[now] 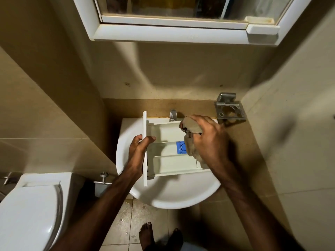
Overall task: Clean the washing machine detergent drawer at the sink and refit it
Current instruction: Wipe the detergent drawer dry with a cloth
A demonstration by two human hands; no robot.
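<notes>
Drawers: one detergent drawer (168, 151), three compartments, over sink (174, 198).
Left hand (138, 153): grips front panel.
Right hand (208, 140): clutches cloth (193, 142).

One head-worn wide-angle view, looking steeply down from above the sink (168, 200), close over it. The far wall and cabinet (170, 31) fill the top; the floor (130, 220) lies nearest, at the bottom.

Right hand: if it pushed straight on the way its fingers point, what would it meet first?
The right hand grips a cloth, fingers pointing left and down into the detergent drawer. It would likely press the cloth onto the drawer's inner walls near the blue insert; depth is unclear.
</notes>
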